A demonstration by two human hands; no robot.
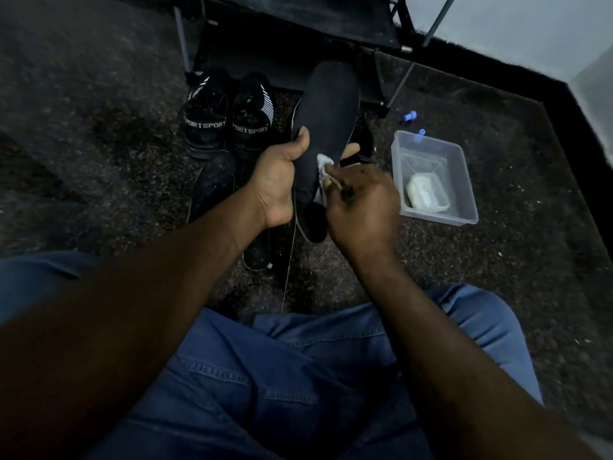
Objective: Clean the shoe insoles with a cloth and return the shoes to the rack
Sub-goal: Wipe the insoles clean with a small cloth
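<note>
The left hand [277, 180] is gripping a dark insole [326, 127] while the right hand [363, 202] is pressing a white cloth [323, 162] against it; black shoes [229, 114] are sitting far left.

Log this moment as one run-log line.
step: wiping | left hand: grips insole | right hand: holds cloth against insole | shoes: on floor by rack

Dim, soft-focused wide-angle view, edges seemingly bowed and darker.
</note>
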